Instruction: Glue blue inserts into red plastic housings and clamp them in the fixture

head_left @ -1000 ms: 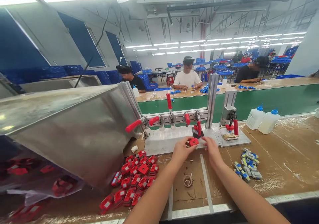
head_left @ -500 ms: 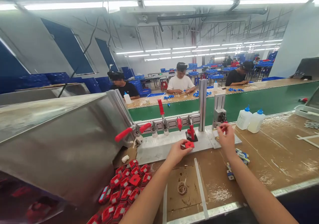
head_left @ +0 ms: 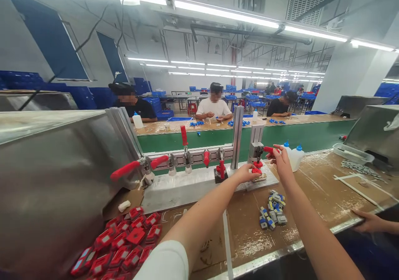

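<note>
My left hand reaches to the small clamp stand and pinches a red plastic housing at its base, just under the press tip. My right hand has its fingers closed around the red handle of the toggle clamp, which points sideways to the right. A small pile of grey, blue and yellow blocks lies below, between my forearms. To the left, a heap of red housings rests on the bench.
A row of red-handled toggle clamps is mounted on a rail at the left. White bottles stand behind my right hand. A clear tray is at the far right. Another person's hand touches the bench edge. Co-workers sit opposite.
My left hand has carried the red housing rightward to the small clamp stand. My right hand now grips that clamp's handle. The view has turned right, and another person's hand appears at the right.
</note>
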The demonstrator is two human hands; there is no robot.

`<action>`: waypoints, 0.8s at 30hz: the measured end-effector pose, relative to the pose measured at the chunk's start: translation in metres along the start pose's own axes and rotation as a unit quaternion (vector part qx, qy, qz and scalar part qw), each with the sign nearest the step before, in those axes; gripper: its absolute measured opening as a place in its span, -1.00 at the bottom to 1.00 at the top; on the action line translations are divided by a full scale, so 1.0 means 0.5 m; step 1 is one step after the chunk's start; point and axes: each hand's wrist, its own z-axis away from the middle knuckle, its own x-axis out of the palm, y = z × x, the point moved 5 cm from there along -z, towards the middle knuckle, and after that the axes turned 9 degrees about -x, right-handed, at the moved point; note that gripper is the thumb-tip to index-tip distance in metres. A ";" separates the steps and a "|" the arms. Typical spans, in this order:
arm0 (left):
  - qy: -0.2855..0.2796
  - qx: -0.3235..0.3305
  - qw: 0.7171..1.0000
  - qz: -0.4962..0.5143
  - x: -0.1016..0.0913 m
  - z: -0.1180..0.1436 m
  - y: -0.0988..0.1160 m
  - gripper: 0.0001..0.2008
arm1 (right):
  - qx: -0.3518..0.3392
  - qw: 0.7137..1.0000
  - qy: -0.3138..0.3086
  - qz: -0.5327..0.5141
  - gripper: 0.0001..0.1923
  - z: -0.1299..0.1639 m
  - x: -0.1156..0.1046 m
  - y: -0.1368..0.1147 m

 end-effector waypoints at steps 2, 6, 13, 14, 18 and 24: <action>0.005 0.011 1.000 0.002 0.009 -0.024 0.004 -0.54 | -0.003 1.000 -0.025 -0.011 -0.38 -0.018 0.006 -0.017; 0.040 0.009 0.999 -0.004 0.018 -0.060 -0.012 -0.56 | 0.001 0.998 -0.060 -0.022 -0.37 -0.037 0.017 -0.033; 0.100 -0.009 0.995 -0.022 0.034 -0.096 -0.020 -0.61 | -0.024 0.998 -0.059 0.002 -0.46 -0.038 0.024 -0.026; 0.106 -0.011 0.994 -0.024 0.034 -0.098 -0.018 -0.63 | -0.027 0.998 -0.061 0.006 -0.48 -0.032 0.023 -0.020; 0.116 -0.016 0.993 -0.020 0.033 -0.105 -0.018 -0.64 | -0.023 0.997 -0.070 0.023 -0.52 0.009 0.009 0.014; 0.115 -0.012 0.993 -0.011 0.036 -0.108 -0.018 -0.63 | -0.014 0.995 -0.092 0.037 -0.49 0.059 -0.003 0.064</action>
